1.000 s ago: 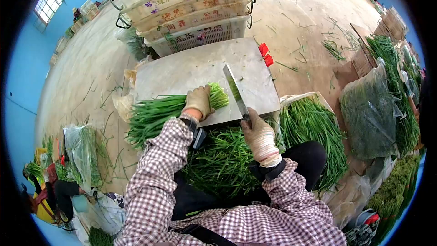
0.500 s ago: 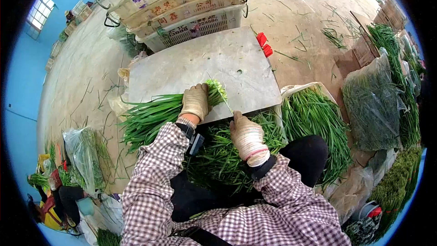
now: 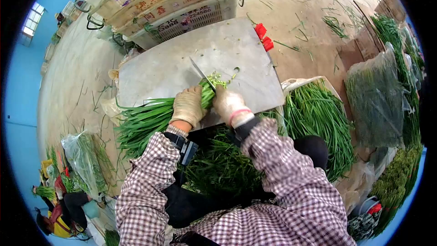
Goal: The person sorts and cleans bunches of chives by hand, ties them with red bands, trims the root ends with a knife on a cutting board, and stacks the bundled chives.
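My left hand [image 3: 188, 105], in a pale work glove, is closed round a bunch of garlic chives [image 3: 145, 117]. The long green leaves trail off to the left, partly over the edge of a grey metal-looking board [image 3: 159, 70]. In my gloved right hand [image 3: 229, 105] is a knife [image 3: 199, 69], its handle hidden by the fingers. The blade slants up and left across the pale stalk ends, just beyond my left hand. Small cut pieces [image 3: 221, 82] lie on the board beside the blade.
Stacked plastic crates [image 3: 182, 13] stand behind the board. Loose greens [image 3: 223, 164] lie below it, and a lined container of chives [image 3: 316, 123] stands to the right. Red ties [image 3: 264, 36] hang at the board's corner. A person [image 3: 63, 214] sits at lower left. Bagged greens [image 3: 375, 95] stand far right.
My right hand has moved up and left onto the board, close to my left hand. The knife now lies across the stalk ends, and trimmed bits have spread to the right of them.
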The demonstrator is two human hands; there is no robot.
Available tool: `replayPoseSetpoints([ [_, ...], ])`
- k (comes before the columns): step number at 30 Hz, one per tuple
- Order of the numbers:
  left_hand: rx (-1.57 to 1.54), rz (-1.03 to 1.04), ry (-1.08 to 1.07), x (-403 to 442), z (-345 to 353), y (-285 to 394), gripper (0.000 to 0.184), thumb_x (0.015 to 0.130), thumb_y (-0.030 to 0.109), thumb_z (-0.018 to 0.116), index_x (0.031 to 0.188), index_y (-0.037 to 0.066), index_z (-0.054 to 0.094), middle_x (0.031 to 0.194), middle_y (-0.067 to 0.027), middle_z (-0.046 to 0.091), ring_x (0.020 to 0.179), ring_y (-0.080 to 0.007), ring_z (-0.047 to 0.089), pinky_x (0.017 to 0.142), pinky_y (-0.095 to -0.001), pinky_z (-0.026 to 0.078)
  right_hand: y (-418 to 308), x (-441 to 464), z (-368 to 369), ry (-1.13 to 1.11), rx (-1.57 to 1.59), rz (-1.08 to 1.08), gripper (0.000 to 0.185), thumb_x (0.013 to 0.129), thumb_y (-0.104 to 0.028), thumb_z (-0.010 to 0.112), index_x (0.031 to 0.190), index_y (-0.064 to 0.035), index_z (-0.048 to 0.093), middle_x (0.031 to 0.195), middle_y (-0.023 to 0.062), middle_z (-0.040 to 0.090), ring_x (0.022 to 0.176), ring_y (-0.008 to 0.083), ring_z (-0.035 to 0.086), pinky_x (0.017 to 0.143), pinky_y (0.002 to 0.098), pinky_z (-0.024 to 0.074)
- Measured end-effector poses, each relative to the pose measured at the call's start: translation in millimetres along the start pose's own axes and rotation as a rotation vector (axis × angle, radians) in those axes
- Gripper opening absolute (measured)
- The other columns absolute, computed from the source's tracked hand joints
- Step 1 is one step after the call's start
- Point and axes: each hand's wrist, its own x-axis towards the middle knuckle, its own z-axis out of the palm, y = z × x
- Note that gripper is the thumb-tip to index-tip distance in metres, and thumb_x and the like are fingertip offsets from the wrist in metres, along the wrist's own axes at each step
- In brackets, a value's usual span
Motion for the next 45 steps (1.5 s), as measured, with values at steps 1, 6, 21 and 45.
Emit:
replayPoseSetpoints([
  [1,-0.017,-0.019,0.024,-1.2,-1.8,2.3,0.073,0.070,0.035,0.079,0.128,0.005,0.047,0.122,-0.0111,0.057,0.114,-0.0262,0.055,0.095,-0.0370,0.045,-2.9,4.5,-5.5,-0.002,0.001,-0.006,0.035,0.087,-0.017,0.057,0.118,-0.0016,0.053,0.102,0.0204,0.069,0.096,0.0344,0.067,0.078,0.0428,0.0545],
  [6,-0.057,-0.057,0.064,-13.3,-2.0,4.8,0.082,0.070,0.039,0.080,0.134,0.004,0.043,0.126,-0.0127,0.055,0.117,-0.0281,0.053,0.098,-0.0371,0.045,19.5,-12.1,-4.6,-0.033,0.062,0.012,0.034,0.089,-0.018,0.054,0.118,-0.0004,0.056,0.108,0.0244,0.065,0.102,0.0369,0.065,0.085,0.0457,0.0524],
  [21,-0.052,-0.073,0.076,-25.6,6.6,-4.2,0.090,0.068,0.046,0.080,0.138,0.007,0.040,0.128,-0.0120,0.055,0.118,-0.0273,0.053,0.100,-0.0370,0.044,25.6,-89.2,31.0,0.106,0.060,0.038,0.026,0.091,-0.026,0.051,0.107,-0.0047,0.052,0.085,0.0221,0.066,0.083,0.0412,0.064,0.072,0.0500,0.0499],
  [45,-1.957,0.128,0.630,-231.5,25.3,-237.1,0.053,0.083,0.020,0.069,0.129,0.003,0.051,0.126,-0.0110,0.057,0.111,-0.0233,0.057,0.093,-0.0373,0.050,90.3,-104.6,-53.4,0.138,-0.203,-0.484,0.030,0.081,-0.007,0.064,0.110,-0.0157,0.068,0.093,0.0087,0.068,0.085,0.0281,0.066,0.074,0.0375,0.0538],
])
